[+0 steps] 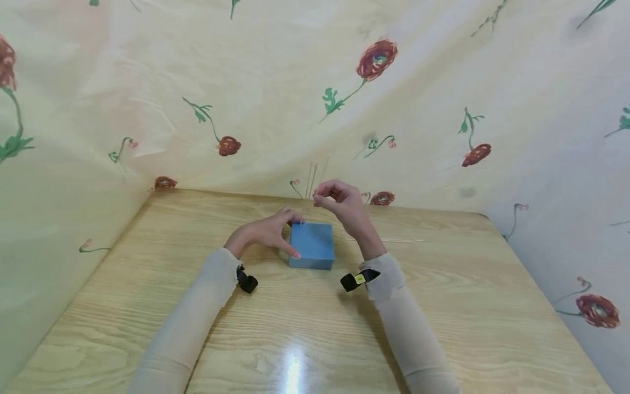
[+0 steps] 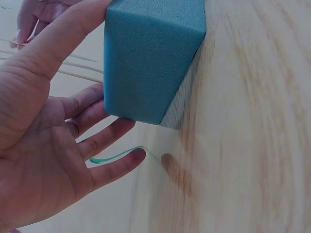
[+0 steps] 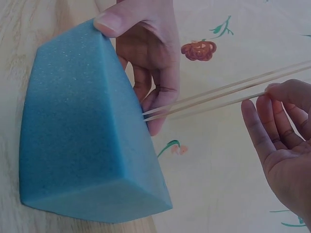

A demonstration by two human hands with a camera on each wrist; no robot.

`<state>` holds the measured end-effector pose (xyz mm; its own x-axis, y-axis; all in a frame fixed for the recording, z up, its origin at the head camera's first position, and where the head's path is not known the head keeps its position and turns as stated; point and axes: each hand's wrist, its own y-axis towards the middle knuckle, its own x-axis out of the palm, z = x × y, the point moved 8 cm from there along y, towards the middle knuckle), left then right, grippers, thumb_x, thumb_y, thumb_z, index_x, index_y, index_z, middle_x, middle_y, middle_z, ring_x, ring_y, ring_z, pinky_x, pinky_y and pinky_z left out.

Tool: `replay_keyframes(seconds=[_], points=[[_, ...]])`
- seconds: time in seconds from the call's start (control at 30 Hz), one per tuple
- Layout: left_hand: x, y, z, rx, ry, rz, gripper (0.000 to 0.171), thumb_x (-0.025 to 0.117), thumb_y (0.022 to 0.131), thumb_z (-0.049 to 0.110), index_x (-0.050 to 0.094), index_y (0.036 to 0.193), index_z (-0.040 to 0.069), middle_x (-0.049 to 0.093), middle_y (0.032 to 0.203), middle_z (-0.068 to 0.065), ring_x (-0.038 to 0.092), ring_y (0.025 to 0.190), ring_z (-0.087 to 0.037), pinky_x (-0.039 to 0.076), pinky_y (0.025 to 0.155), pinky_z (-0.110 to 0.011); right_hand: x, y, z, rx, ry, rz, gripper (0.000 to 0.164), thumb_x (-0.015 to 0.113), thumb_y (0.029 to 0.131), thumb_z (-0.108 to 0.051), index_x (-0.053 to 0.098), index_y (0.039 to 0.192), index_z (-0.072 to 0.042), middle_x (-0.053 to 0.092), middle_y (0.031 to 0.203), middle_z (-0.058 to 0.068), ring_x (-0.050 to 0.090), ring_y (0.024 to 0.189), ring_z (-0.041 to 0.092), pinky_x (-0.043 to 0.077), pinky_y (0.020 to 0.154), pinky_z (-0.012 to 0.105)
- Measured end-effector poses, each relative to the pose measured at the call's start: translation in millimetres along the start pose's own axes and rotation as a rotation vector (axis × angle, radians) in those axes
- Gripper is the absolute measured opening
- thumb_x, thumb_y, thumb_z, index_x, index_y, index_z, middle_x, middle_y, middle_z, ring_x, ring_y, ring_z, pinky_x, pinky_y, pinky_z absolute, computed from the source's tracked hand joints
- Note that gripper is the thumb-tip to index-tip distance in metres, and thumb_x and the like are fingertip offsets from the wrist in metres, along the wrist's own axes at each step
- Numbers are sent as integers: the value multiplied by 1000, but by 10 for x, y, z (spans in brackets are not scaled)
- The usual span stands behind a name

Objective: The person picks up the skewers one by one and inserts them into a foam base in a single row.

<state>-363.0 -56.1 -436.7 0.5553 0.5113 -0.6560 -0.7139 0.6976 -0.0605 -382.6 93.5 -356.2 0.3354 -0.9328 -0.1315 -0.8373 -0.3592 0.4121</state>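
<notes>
A blue foam block (image 1: 312, 243) sits on the wooden table. My left hand (image 1: 268, 232) grips its left side, thumb at the near corner and fingers reaching round the far side; the little finger stands free in the left wrist view. Two thin wooden skewers (image 3: 218, 91) stand upright in the block's top face, near the left hand's fingers. Above the block, my right hand (image 1: 344, 205) pinches another wooden skewer (image 3: 218, 106) between thumb and fingertips, close beside the standing pair. The lower end of this skewer is blurred in the right wrist view.
More thin skewers (image 1: 384, 240) lie on the table (image 1: 275, 328) to the right of the block, behind the right wrist. A flowered cloth (image 1: 275, 98) hangs along the table's back and both sides.
</notes>
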Motion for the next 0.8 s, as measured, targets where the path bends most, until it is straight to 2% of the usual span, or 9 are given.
replay_keyframes(seconds=[0.47,0.8], points=[[-2,16,-19,-10,1,4,85,89,81,31,42,146,4,36,146,-15,37,135,-31,33,119,-49,52,-16,63,22,-29,-8,15,69,95,-2,65,104,10,67,95,9,66,86,15,60,84,28],[-8,12,8,-12,12,10,86,89,80,30,42,147,2,37,144,-17,38,135,-32,33,119,-49,51,-13,73,18,-28,-12,15,67,97,-1,65,106,11,67,93,2,67,87,14,60,85,29]])
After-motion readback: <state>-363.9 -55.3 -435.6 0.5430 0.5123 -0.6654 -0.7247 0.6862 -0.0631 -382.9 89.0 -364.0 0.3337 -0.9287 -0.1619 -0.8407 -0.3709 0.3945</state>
